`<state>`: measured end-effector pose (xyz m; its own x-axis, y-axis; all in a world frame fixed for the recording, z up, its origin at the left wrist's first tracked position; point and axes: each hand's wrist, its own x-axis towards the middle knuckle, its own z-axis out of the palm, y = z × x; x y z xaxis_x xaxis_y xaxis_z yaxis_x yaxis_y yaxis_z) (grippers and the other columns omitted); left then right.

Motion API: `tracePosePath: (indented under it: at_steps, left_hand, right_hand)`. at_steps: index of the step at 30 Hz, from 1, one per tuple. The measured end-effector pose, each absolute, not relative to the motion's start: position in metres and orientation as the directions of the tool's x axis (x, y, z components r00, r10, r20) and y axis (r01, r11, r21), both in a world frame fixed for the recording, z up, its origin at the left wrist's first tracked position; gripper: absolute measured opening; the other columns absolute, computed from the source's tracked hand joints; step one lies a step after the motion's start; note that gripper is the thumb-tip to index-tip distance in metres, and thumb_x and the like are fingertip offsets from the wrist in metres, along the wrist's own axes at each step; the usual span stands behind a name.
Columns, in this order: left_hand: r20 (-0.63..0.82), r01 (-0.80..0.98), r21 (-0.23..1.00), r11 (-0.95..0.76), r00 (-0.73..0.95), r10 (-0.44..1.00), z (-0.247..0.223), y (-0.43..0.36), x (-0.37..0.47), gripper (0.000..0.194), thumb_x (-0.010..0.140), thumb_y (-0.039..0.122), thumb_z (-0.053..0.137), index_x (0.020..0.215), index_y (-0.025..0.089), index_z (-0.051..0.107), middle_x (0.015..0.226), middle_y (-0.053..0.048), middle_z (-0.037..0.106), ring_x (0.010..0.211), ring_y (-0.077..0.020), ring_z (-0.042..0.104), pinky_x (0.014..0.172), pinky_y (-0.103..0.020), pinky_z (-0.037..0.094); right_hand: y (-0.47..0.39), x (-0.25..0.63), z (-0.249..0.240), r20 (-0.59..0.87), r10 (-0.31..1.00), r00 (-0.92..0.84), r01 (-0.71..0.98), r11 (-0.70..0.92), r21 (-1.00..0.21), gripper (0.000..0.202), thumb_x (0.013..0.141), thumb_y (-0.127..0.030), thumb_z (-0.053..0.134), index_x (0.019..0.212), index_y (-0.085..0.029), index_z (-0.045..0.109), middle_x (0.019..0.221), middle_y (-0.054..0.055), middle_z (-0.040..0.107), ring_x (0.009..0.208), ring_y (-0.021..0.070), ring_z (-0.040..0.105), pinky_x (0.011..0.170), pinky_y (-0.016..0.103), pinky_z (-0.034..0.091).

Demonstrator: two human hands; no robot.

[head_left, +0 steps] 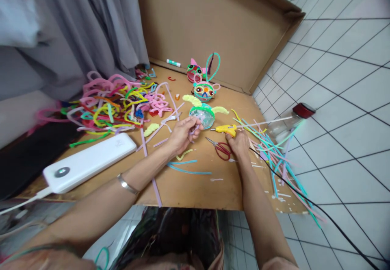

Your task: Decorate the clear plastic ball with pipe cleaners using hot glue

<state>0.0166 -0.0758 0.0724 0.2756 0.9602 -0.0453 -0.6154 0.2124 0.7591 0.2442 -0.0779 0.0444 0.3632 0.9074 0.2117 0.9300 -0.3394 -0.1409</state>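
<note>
My left hand (184, 135) is closed in a pinch on a short lilac pipe cleaner piece (194, 130), partly covered by the fingers. Just behind it sits a clear round shape with a green rim (202, 116), with a pale yellow fuzzy piece (219, 110) sticking out on either side. My right hand (239, 143) grips a yellow glue gun (226, 129), whose nozzle points left towards the round shape. A long whitish glue stick (265, 122) juts out of the gun's back. Scissors with red handles (222, 151) lie between my hands, touched by neither.
A heap of coloured pipe cleaners (115, 103) and a white power bank (89, 162) are on the left. Loose straight pipe cleaners (276, 156) and a red-lidded jar (286, 125) are on the right. Two decorated animal heads (204, 91) stand behind; a black cord (304, 199) crosses the right edge.
</note>
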Motion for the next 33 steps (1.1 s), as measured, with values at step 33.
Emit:
tracePosePath:
  at_steps: [33]
  left_hand:
    - [-0.051, -0.501, 0.829, 0.251, 0.378, 0.924, 0.056, -0.085, 0.031, 0.028, 0.081, 0.032, 0.077, 0.068, 0.011, 0.064, 0.060, 0.000, 0.059, 0.049, -0.0056, 0.049, 0.048, -0.017, 0.038]
  right_hand:
    - [-0.095, 0.172, 0.038, 0.005, 0.995, 0.102, -0.268, 0.032, -0.963, 0.033, 0.059, -0.044, 0.087, 0.077, -0.020, 0.074, 0.068, -0.002, 0.070, 0.061, 0.0107, 0.058, 0.063, 0.027, 0.047]
